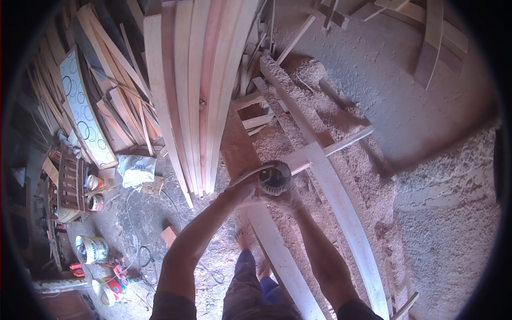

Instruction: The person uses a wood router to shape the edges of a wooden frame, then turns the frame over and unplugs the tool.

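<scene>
Both of my hands are closed round a corded power tool (273,177) that looks like a router, seen from above by its round, vented dark top. My left hand (248,193) grips its left side, and my right hand (289,199) its right side. The tool stands over a wooden frame, where a crosspiece (296,159) meets a long board (272,250) running toward me. Its base and bit are hidden beneath it. A pale cord passes over my left wrist. To the right, a second long board (349,224) joins the crosspiece.
Long planks (197,101) lean at the upper left, beside a patterned panel (85,109). Wood shavings (341,117) cover the floor around the frame. Buckets (95,248), a white sack (137,169), a brick-like block (169,236) and cables (144,256) lie to the left.
</scene>
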`<state>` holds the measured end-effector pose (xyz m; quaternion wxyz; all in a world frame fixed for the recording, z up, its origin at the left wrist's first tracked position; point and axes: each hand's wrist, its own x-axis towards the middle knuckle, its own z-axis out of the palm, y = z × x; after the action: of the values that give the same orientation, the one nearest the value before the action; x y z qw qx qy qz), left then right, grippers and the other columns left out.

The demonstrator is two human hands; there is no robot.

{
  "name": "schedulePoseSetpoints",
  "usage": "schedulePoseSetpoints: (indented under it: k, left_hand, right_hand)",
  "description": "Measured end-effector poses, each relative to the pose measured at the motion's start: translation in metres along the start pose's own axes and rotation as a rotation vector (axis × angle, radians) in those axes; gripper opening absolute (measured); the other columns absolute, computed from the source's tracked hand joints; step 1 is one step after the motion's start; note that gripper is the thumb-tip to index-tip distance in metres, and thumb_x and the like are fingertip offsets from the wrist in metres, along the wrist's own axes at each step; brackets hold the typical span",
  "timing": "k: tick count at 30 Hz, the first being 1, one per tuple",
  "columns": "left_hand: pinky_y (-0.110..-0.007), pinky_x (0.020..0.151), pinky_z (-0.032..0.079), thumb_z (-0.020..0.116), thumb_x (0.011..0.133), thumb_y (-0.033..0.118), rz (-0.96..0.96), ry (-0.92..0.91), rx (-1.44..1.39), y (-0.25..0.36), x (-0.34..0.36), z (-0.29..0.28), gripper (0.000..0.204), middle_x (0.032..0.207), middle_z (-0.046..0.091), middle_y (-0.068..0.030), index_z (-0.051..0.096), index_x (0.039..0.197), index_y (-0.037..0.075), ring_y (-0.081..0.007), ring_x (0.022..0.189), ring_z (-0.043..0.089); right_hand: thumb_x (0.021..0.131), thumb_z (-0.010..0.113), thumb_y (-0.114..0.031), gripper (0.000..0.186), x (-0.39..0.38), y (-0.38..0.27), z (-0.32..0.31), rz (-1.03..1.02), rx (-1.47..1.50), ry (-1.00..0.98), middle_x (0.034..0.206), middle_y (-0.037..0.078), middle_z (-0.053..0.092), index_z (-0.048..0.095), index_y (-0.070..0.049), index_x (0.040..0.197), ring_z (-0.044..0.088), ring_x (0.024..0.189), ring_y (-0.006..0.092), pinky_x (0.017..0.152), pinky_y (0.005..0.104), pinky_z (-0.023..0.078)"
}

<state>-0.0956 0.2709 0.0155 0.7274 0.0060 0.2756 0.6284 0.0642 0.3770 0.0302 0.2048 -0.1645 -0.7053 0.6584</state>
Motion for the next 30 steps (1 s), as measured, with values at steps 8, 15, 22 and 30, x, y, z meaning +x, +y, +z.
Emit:
schedulePoseSetpoints:
  k: [8,15,22,30]
  left_hand:
    - [-0.033,0.114,0.048,0.063,0.107,0.029,0.495,0.059,1.375,0.004,-0.006,-0.016,0.044,0.140,0.065,-0.0090,0.060,0.145,0.006,-0.0171,0.131,0.061]
    - [-0.035,0.113,0.049,0.070,0.100,0.033,0.299,0.019,1.692,0.013,-0.025,-0.056,0.053,0.141,0.064,-0.0078,0.058,0.145,0.007,-0.0168,0.131,0.059]
    - [-0.041,0.111,0.054,0.079,0.090,0.026,0.343,0.241,0.977,-0.034,-0.048,-0.032,0.069,0.145,0.059,-0.0150,0.050,0.149,0.006,-0.0264,0.130,0.062]
    - [-0.038,0.097,0.061,0.066,0.101,0.023,0.513,0.455,1.314,-0.123,-0.057,-0.065,0.056,0.137,0.062,-0.0156,0.048,0.150,0.002,-0.0263,0.119,0.068]
  right_hand:
    - [0.066,0.099,-0.038,0.106,0.013,0.016,-0.004,0.087,0.084,-0.072,0.137,0.013,0.056,0.044,-0.005,0.151,0.057,0.126,0.0236,0.108,0.0399,0.051]
    - [0.071,0.100,-0.027,0.101,0.003,0.033,0.025,0.073,-0.123,-0.004,0.143,0.004,0.059,0.043,-0.012,0.154,0.056,0.133,0.0174,0.117,0.0354,0.047]
    - [0.067,0.102,-0.024,0.112,0.002,0.014,0.022,0.009,0.040,-0.189,0.146,0.005,0.058,0.038,-0.013,0.158,0.053,0.138,0.0180,0.121,0.0361,0.043]
    - [0.064,0.103,-0.017,0.106,-0.040,-0.012,0.008,-0.067,-0.001,-0.332,0.147,0.005,0.059,0.045,-0.013,0.153,0.056,0.136,0.0181,0.118,0.0348,0.047]
